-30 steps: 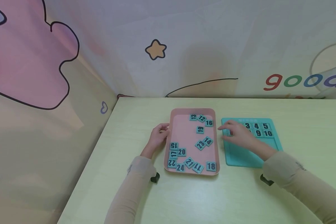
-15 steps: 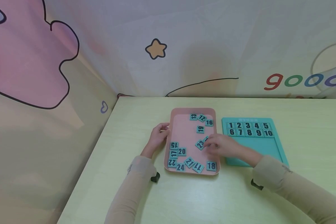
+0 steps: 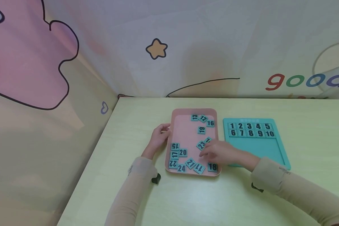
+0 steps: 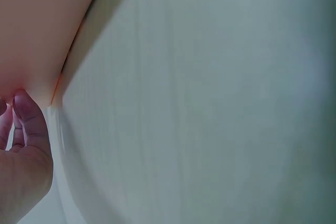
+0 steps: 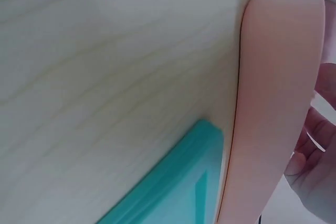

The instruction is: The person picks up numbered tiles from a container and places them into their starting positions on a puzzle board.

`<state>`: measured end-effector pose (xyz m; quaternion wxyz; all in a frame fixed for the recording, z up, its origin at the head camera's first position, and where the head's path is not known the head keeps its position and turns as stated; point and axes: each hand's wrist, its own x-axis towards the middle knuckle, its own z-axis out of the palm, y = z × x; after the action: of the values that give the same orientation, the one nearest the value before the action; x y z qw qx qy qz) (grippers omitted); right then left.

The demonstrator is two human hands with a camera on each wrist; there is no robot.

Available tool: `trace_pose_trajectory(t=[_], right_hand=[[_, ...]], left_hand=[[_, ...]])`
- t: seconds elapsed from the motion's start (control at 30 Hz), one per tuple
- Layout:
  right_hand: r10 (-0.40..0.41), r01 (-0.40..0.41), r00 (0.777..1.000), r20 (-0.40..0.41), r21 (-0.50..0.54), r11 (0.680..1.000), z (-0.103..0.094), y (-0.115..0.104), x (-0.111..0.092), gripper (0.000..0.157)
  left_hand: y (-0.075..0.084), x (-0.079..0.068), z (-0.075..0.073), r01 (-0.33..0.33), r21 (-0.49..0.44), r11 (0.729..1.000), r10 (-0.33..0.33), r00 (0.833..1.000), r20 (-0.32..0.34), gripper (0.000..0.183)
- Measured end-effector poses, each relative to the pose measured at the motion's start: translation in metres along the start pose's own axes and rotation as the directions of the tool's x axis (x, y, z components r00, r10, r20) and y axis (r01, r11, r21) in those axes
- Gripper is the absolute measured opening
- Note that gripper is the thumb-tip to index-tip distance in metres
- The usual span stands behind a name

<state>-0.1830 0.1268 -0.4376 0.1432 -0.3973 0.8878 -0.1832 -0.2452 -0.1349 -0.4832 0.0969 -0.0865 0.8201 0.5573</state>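
Observation:
My left hand (image 3: 158, 136) rests at the left side of a pink tray (image 3: 183, 121), its fingertips touching the outer wall. In the left wrist view the thumb (image 4: 29, 114) meets that wall. Loose number tiles lie in the tray at various angles. Over its right part hovers my right hand (image 3: 220, 152), fingers loosely bent, with no tile seen between them. Closest to it are the 23 tile (image 3: 201, 145), a partly covered tile (image 3: 207, 140) beside it, the 11 tile (image 3: 199, 169) and the 18 tile (image 3: 212, 167). The right wrist view shows fingers (image 5: 317, 129) beyond the tray wall.
A teal number board (image 3: 254, 149) stands just right of the tray, its top two rows filled with tiles 1 to 10. Both lie on a pale wooden table (image 3: 186, 201). A printed wall (image 3: 214, 56) rises along the back edge.
My right hand has moved left from above the teal board to over the tray, then slightly lower, baring the board's tiles. The left hand stays at the tray's side.

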Motion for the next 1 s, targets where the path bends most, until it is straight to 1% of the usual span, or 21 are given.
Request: trace_pose_trajectory(t=[0.27, 0.4, 0.5, 0.7, 1.0], right_hand=[[-0.065, 0.065, 0.996, 0.058, -0.013, 0.998, 0.012, -0.005, 0.007, 0.028], [-0.077, 0.079, 0.993, 0.087, -0.021, 0.997, 0.016, -0.006, 0.010, 0.030], [-0.080, 0.084, 0.992, 0.098, -0.033, 0.996, 0.019, -0.007, 0.012, 0.030], [-0.095, 0.106, 0.991, 0.100, -0.114, 0.988, 0.027, -0.008, 0.015, 0.025], [-0.147, 0.154, 0.988, 0.051, -0.184, 0.971, 0.028, -0.011, 0.016, 0.021]], left_hand=[[-0.002, 0.001, 0.001, -0.001, 0.004, 1.000, 0.001, 1.000, -0.002, 0.033], [-0.001, 0.001, 0.001, 0.014, 0.006, 1.000, -0.014, 1.000, -0.005, 0.033], [0.000, 0.001, 0.000, 0.010, 0.003, 1.000, -0.010, 1.000, -0.002, 0.033], [0.002, -0.001, 0.000, -0.010, 0.001, 1.000, 0.010, 1.000, -0.002, 0.033], [0.000, 0.000, 0.000, -0.005, 0.007, 1.000, 0.005, 1.000, -0.004, 0.033]])
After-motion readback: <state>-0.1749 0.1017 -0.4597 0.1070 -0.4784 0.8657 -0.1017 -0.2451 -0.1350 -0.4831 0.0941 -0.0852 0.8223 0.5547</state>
